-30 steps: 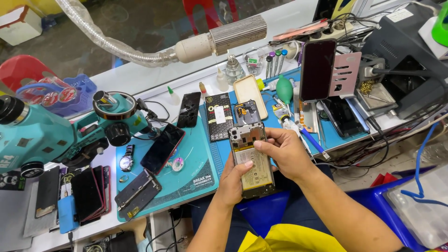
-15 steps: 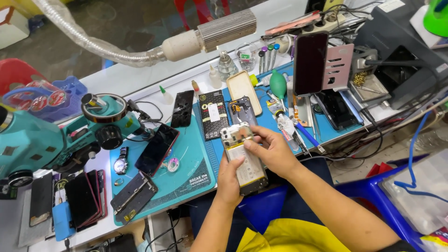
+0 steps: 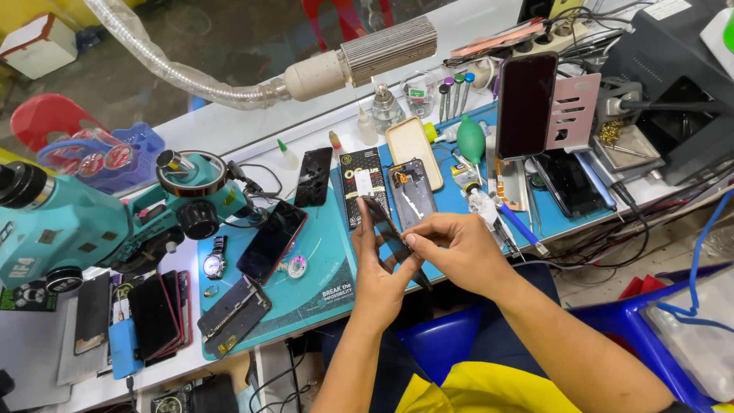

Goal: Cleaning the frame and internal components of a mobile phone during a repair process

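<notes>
Tilting edge-on above the near edge of the teal mat point(image 3: 306, 294), a dark opened phone point(image 3: 386, 229) is being held between both hands. The left hand point(image 3: 378, 279) is clamping its lower part from beneath, thumb along the side; the right hand point(image 3: 455, 252) is pinching its right edge with closed fingertips point(image 3: 409, 239). Just behind it, a second opened phone body point(image 3: 413, 191) is lying flat on the surface point(image 3: 252, 126). Further left, a red-edged phone point(image 3: 271, 241) and a wristwatch point(image 3: 215, 260) are resting on the mat, beside a teal microscope point(image 3: 84, 226). A green air blower point(image 3: 470, 140) is standing behind the right hand.
</notes>
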